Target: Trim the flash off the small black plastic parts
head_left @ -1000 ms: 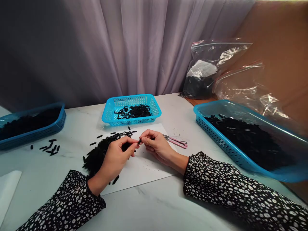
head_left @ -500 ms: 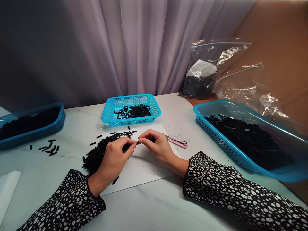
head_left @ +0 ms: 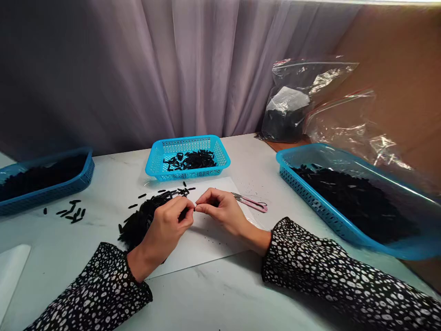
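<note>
My left hand point(head_left: 168, 225) is closed in a pinch over the white sheet point(head_left: 210, 248). Its fingertips meet those of my right hand point(head_left: 222, 209), also pinched. Between them a tiny part of a small black strip point(head_left: 195, 209) shows; the fingers cover the rest. Beside and behind my left hand lies a heap of small black strips point(head_left: 139, 223), with a few loose ones at its far edge. Pink-handled scissors point(head_left: 254, 203) rest just beyond my right hand, partly hidden by it.
A blue basket point(head_left: 188, 173) with black strips stands behind the sheet. Larger blue baskets of black pieces are at the left point(head_left: 86, 179) and right point(head_left: 310, 208). Several loose strips point(head_left: 72, 212) lie near the left one. Clear zip bags point(head_left: 285, 110) stand at the back right.
My fingertips have drawn slightly left and down. My left fingers are curled more tightly, and less of the black strip shows between the hands.
</note>
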### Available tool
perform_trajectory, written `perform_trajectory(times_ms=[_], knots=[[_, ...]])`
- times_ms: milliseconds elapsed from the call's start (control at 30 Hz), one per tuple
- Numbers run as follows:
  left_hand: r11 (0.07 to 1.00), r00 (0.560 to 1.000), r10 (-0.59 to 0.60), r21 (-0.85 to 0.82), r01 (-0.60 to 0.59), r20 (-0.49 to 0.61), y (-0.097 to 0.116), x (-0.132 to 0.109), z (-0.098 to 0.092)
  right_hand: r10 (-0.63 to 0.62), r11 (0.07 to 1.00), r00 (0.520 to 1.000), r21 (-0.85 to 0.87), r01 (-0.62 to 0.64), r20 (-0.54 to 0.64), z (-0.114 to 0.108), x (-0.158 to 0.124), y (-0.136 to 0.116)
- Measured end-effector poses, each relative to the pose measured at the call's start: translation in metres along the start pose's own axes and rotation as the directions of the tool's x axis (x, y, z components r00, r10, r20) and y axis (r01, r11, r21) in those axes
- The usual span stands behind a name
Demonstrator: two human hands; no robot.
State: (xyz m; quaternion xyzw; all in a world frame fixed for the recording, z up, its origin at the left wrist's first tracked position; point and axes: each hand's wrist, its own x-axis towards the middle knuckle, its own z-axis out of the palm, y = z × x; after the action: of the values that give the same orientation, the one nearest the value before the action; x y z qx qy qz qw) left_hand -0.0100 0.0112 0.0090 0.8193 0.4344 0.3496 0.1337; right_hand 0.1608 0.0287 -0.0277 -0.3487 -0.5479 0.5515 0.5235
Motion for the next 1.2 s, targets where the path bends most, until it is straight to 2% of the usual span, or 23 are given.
perform_trajectory(times_ms=[100, 200, 267, 333, 433, 500, 600, 700, 900, 1100, 1200], knots=[[0.995, 0.996, -0.078, -0.057, 0.081, 0.045, 0.001, 0.002, -0.003, 0.018, 0.999, 0.997, 0.05, -0.022, 0.07, -0.001, 0.0, 0.0], [0.942, 0.954, -0.271, -0.167, 0.291, 0.131, 0.0, 0.006, -0.004, 0.049, 0.983, 0.993, 0.169, -0.067, 0.105, -0.001, 0.001, 0.002], [0.838, 0.893, -0.398, -0.313, 0.447, 0.212, -0.002, 0.007, -0.003, 0.075, 0.962, 0.991, 0.256, -0.101, 0.106, -0.002, 0.001, 0.004], [0.67, 0.813, -0.489, -0.462, 0.581, 0.315, -0.003, 0.007, -0.001, 0.092, 0.946, 0.99, 0.301, -0.119, 0.104, -0.003, 0.002, 0.006], [0.451, 0.703, -0.543, -0.547, 0.705, 0.459, -0.002, 0.006, 0.001, 0.092, 0.945, 0.992, 0.308, -0.113, 0.083, -0.005, 0.002, 0.006], [0.388, 0.665, -0.546, -0.549, 0.74, 0.51, 0.0, 0.006, 0.002, 0.093, 0.946, 0.993, 0.304, -0.11, 0.07, -0.005, 0.002, 0.005], [0.328, 0.63, -0.537, -0.548, 0.769, 0.562, 0.002, 0.006, 0.001, 0.083, 0.945, 0.994, 0.312, -0.101, 0.072, -0.005, 0.002, 0.004], [0.276, 0.619, -0.502, -0.566, 0.776, 0.604, 0.002, 0.005, 0.001, 0.066, 0.948, 0.996, 0.306, -0.083, 0.066, -0.006, 0.002, 0.004], [0.255, 0.649, -0.473, -0.612, 0.748, 0.596, 0.003, 0.002, 0.002, 0.1, 0.949, 0.993, 0.294, -0.114, 0.062, -0.007, 0.002, 0.003], [0.297, 0.72, -0.475, -0.678, 0.673, 0.507, 0.002, 0.002, 0.005, 0.1, 0.947, 0.992, 0.299, -0.119, 0.076, -0.007, 0.002, 0.001], [0.305, 0.73, -0.515, -0.7, 0.646, 0.449, 0.001, 0.003, 0.007, 0.109, 0.947, 0.991, 0.296, -0.126, 0.073, -0.006, 0.002, 0.0]])
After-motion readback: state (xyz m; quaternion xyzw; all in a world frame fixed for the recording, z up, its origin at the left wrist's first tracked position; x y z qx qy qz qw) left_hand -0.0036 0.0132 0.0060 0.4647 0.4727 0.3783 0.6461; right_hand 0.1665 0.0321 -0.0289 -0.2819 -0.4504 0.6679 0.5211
